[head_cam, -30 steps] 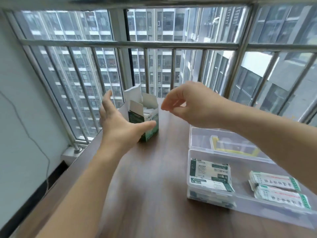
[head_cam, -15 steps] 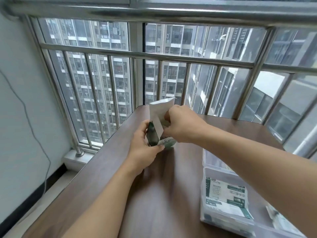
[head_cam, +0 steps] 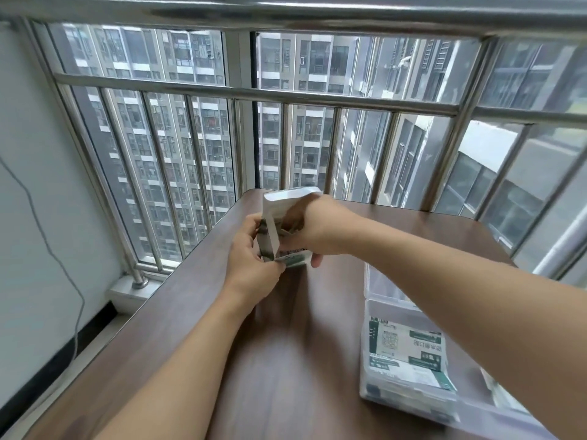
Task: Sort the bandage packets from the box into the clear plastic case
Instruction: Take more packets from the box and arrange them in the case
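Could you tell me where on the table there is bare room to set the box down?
Bare wood lies between the left forearm and the clear plastic case, and behind the case toward the steel window bars. It is crowded where both hands hold the white-and-green cardboard box.

Table: dark wood-grain table set against the window.
Window: tall glass panes behind a steel railing with upright bars.
Outside: grey high-rise apartment blocks in flat daylight.
Left wall: pale wall, a thin cable trailing down to a dark skirting strip.
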`<action>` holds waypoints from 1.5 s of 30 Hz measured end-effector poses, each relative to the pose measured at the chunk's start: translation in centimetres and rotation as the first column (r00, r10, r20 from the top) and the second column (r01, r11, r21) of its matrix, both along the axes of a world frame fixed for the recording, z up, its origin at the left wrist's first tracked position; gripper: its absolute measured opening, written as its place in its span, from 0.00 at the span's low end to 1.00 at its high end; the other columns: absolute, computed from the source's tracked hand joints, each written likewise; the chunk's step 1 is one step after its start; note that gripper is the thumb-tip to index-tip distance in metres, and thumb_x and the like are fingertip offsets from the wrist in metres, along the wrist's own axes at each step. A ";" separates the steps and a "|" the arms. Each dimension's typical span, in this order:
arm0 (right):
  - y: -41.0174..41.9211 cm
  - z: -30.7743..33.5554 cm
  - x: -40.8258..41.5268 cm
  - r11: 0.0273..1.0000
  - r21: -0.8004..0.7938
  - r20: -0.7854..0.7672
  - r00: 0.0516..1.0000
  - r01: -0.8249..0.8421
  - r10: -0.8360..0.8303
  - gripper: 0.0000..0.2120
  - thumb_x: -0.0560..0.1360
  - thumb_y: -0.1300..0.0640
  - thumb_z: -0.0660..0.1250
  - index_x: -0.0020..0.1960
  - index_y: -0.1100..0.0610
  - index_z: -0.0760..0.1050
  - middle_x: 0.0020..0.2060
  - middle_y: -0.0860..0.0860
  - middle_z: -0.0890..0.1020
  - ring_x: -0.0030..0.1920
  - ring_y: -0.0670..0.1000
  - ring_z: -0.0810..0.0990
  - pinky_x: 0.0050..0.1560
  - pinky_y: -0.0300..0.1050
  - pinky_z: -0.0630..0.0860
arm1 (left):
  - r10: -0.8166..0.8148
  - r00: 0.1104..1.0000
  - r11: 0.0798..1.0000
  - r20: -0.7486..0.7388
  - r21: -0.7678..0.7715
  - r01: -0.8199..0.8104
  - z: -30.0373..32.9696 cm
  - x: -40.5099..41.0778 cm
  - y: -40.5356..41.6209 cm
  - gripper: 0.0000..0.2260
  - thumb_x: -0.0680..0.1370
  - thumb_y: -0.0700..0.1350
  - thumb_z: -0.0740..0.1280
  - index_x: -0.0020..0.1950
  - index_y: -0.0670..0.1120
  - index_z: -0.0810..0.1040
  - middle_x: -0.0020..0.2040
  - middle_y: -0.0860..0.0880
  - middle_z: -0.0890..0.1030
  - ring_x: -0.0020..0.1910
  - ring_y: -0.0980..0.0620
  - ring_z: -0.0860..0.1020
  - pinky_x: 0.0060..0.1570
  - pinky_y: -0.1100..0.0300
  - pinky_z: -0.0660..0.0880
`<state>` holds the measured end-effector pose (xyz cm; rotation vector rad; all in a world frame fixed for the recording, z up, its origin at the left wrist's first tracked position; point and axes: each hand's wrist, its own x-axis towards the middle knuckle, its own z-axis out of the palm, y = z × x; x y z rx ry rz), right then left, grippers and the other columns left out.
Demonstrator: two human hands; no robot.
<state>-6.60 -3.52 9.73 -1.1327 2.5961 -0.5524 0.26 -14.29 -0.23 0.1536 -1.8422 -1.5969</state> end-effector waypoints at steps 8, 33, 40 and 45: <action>-0.7 -0.9 -0.8 0.999 -0.048 -0.145 0.989 0.025 -0.032 0.04 0.72 0.54 0.72 0.45 0.54 0.83 0.37 0.51 0.84 0.29 0.49 0.83 0.35 0.47 0.83 | -0.044 0.998 0.996 -0.036 0.075 0.047 0.1 0.0 0.4 0.28 0.65 0.15 0.60 0.57 0.40 0.73 0.42 0.60 0.83 0.42 0.66 0.81 0.40 0.70 0.77; -0.1 -1.5 0.1 0.989 0.136 -0.417 0.909 0.049 0.012 0.05 0.75 0.63 0.66 0.49 0.55 0.75 0.46 0.54 0.78 0.43 0.57 0.74 0.41 0.46 0.70 | 0.109 0.994 0.990 -0.021 -0.093 -0.111 -1.5 -0.9 -0.3 0.31 0.63 0.26 0.68 0.57 0.55 0.78 0.46 0.50 0.84 0.47 0.46 0.83 0.47 0.46 0.82; -0.9 -1.0 0.7 0.982 0.160 -0.372 0.928 0.098 -0.032 0.07 0.75 0.69 0.63 0.46 0.58 0.68 0.42 0.55 0.73 0.44 0.57 0.73 0.43 0.47 0.71 | 0.167 0.986 0.983 0.012 -0.079 -0.166 -1.7 -1.3 -0.6 0.31 0.63 0.27 0.72 0.57 0.56 0.77 0.47 0.52 0.83 0.47 0.42 0.82 0.45 0.40 0.81; -0.4 -1.0 -0.1 0.985 -0.128 -0.445 0.881 0.119 -0.164 0.09 0.73 0.65 0.69 0.47 0.54 0.84 0.44 0.52 0.80 0.44 0.57 0.79 0.43 0.49 0.77 | 0.205 0.976 0.979 0.071 0.001 -0.206 -0.9 -0.9 -0.3 0.28 0.61 0.27 0.72 0.56 0.48 0.77 0.43 0.59 0.82 0.43 0.69 0.79 0.44 0.61 0.80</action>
